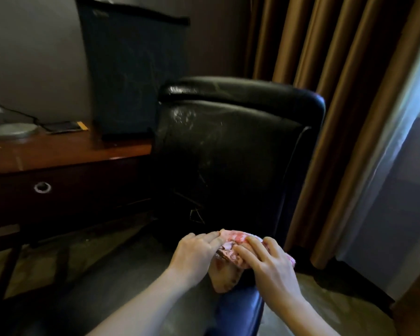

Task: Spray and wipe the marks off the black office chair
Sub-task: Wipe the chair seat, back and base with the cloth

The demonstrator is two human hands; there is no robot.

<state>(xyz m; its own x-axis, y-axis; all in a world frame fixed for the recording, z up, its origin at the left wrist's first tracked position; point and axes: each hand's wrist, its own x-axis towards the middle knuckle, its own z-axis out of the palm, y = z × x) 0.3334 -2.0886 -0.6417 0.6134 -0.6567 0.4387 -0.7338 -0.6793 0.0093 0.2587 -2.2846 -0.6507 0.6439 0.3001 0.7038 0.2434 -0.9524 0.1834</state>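
The black office chair (230, 146) stands in the middle of the view with its backrest facing me. White smears and scratch marks show on the upper left of the backrest. A pink and white cloth (230, 248) lies bunched low in front of the chair back, with a tan fold hanging below it. My left hand (197, 255) grips the cloth's left side. My right hand (267, 260) presses on its right side, fingers spread over it. No spray bottle is in view.
A dark wooden desk (58, 151) with a drawer pull (42, 187) stands at the left, carrying a lamp base (7, 129) and a dark upright panel (134, 69). Brown curtains (337, 93) and a sheer curtain (403, 154) hang at the right.
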